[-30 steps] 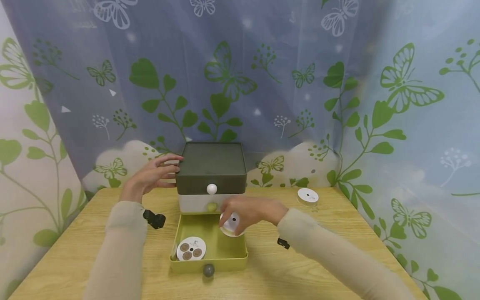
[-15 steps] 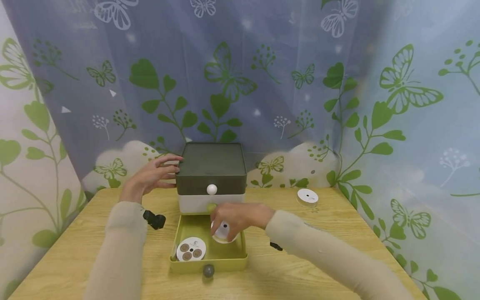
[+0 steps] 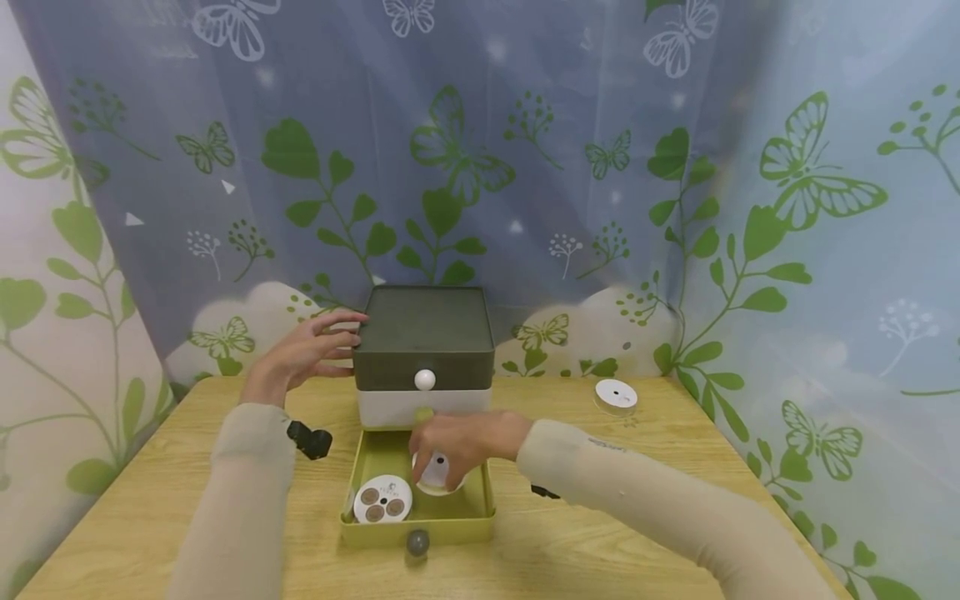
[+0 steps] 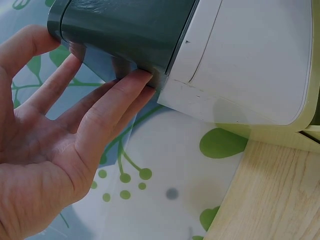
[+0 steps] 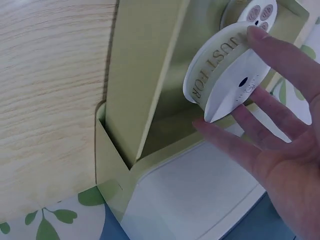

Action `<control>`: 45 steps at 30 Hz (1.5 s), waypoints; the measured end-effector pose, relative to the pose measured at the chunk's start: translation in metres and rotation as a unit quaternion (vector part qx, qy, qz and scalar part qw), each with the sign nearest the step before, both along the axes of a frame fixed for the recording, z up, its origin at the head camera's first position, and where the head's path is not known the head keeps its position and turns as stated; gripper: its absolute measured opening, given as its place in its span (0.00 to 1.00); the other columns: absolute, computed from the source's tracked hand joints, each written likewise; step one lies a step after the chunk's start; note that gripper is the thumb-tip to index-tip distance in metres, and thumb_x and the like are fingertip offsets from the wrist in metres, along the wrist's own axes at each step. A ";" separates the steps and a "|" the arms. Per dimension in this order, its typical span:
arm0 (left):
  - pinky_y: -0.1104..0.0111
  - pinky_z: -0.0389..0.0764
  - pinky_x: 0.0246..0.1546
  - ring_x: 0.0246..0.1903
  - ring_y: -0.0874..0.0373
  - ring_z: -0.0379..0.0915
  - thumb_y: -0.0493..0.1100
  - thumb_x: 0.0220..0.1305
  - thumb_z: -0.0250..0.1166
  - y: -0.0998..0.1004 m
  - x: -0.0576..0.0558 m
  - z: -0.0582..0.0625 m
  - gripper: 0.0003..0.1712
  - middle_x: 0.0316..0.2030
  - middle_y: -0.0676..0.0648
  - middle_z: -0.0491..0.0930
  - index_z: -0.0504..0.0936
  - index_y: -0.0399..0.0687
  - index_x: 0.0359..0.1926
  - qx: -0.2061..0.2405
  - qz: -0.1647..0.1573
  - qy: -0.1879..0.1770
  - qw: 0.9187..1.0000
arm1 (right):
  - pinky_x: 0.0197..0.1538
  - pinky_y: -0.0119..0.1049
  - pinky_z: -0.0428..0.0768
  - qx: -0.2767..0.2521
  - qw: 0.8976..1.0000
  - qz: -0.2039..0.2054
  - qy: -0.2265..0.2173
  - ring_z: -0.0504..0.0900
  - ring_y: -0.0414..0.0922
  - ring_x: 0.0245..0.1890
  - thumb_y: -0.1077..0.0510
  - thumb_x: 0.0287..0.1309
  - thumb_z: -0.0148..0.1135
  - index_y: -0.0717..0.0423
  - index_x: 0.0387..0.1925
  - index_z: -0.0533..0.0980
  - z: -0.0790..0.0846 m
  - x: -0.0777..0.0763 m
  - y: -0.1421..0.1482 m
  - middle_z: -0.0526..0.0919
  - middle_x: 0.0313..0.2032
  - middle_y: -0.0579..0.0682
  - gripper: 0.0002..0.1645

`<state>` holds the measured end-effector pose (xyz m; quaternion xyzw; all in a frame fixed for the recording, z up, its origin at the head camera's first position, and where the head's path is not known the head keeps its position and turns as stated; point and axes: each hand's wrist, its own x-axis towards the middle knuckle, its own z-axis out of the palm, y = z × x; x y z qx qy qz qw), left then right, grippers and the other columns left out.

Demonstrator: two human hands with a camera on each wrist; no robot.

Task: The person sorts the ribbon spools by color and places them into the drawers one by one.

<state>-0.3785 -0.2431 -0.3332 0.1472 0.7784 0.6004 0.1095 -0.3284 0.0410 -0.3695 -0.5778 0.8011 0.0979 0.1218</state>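
Observation:
My right hand (image 3: 468,442) pinches a white spool of cream ribbon (image 5: 226,65) between thumb and fingers. In the right wrist view gold letters show along its ribbon. The spool is over the pulled-out olive-green bottom drawer (image 3: 461,531), low within its walls. At the drawer's front left lies another spool (image 3: 383,500), white with brown round marks on its face. My left hand (image 3: 303,354) touches the left side of the small drawer cabinet (image 3: 425,321) with spread fingertips. The cabinet has a dark green top unit and a white drawer (image 4: 250,60) beneath it.
A third white spool (image 3: 616,392) lies at the back right of the wooden table (image 3: 600,483). A grey round knob (image 3: 417,542) sticks out of the drawer front. Behind the table hangs a blue curtain (image 3: 555,208) printed with butterflies and leaves.
My right hand has moved left and slightly toward me with the ribbon spool, nearing the spool at the drawer's front left. The left hand has stayed against the cabinet.

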 end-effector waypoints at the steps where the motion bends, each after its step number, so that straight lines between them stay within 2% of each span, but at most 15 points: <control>1: 0.49 0.81 0.62 0.74 0.31 0.57 0.47 0.79 0.57 0.000 0.000 0.000 0.34 0.78 0.34 0.53 0.59 0.48 0.80 -0.001 0.000 0.000 1.000 | 0.65 0.26 0.75 0.002 1.000 0.000 0.000 0.77 0.43 0.66 0.58 0.52 0.79 0.40 0.57 0.85 -0.001 0.000 -0.001 0.80 0.66 0.52 0.29; 13: 0.48 0.81 0.63 0.74 0.31 0.57 0.46 0.79 0.57 0.000 0.000 0.000 0.33 0.78 0.35 0.53 0.59 0.48 0.79 0.000 0.003 -0.001 1.000 | 0.66 0.25 0.75 0.022 1.000 -0.001 0.012 0.75 0.41 0.69 0.58 0.53 0.80 0.35 0.59 0.84 -0.021 -0.003 -0.006 0.76 0.69 0.49 0.31; 20: 0.47 0.80 0.63 0.75 0.30 0.56 0.47 0.79 0.57 0.000 0.001 0.000 0.34 0.78 0.34 0.53 0.59 0.47 0.79 -0.001 0.002 0.001 1.000 | 0.66 0.26 0.75 0.013 0.999 0.009 0.028 0.75 0.41 0.69 0.59 0.52 0.80 0.36 0.58 0.85 -0.027 -0.008 -0.007 0.78 0.68 0.49 0.31; 25: 0.48 0.80 0.63 0.75 0.30 0.55 0.47 0.80 0.57 0.000 0.001 0.000 0.34 0.78 0.34 0.53 0.59 0.47 0.79 0.000 0.001 0.002 1.000 | 0.66 0.26 0.76 0.012 0.999 0.002 0.041 0.75 0.41 0.69 0.59 0.52 0.80 0.36 0.58 0.85 -0.031 -0.011 -0.008 0.78 0.67 0.48 0.30; 33: 0.46 0.79 0.64 0.76 0.29 0.55 0.47 0.79 0.57 0.000 0.000 0.000 0.34 0.78 0.34 0.52 0.58 0.47 0.79 -0.001 -0.001 0.000 1.000 | 0.67 0.27 0.76 -0.005 0.999 -0.014 0.031 0.75 0.41 0.69 0.59 0.56 0.77 0.38 0.60 0.84 -0.038 -0.016 -0.011 0.77 0.68 0.48 0.29; 40: 0.47 0.80 0.63 0.75 0.29 0.55 0.47 0.79 0.57 0.000 0.000 0.000 0.34 0.78 0.34 0.52 0.58 0.47 0.79 -0.001 -0.001 0.002 1.000 | 0.66 0.27 0.76 -0.017 0.999 -0.003 0.047 0.77 0.41 0.67 0.57 0.57 0.77 0.41 0.66 0.79 -0.045 -0.019 -0.013 0.77 0.68 0.48 0.35; 45: 0.48 0.81 0.63 0.75 0.29 0.55 0.47 0.80 0.57 0.000 0.000 0.000 0.34 0.77 0.34 0.53 0.58 0.47 0.79 -0.002 -0.002 0.003 1.000 | 0.65 0.26 0.77 -0.023 0.998 0.010 0.053 0.79 0.40 0.65 0.58 0.57 0.77 0.44 0.66 0.78 -0.047 -0.021 -0.016 0.78 0.67 0.47 0.35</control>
